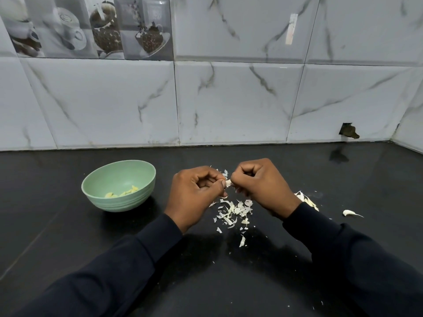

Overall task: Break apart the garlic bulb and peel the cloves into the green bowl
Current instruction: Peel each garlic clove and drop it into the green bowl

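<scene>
Only one camera, worn on the person's head; it looks forward and down at the black counter; it is close, so two dark sleeves reach in from the bottom; the green bowl sits left of the middle; the tiled wall rises behind the bowl and fills the top half; the wide view bends the edges.
</scene>
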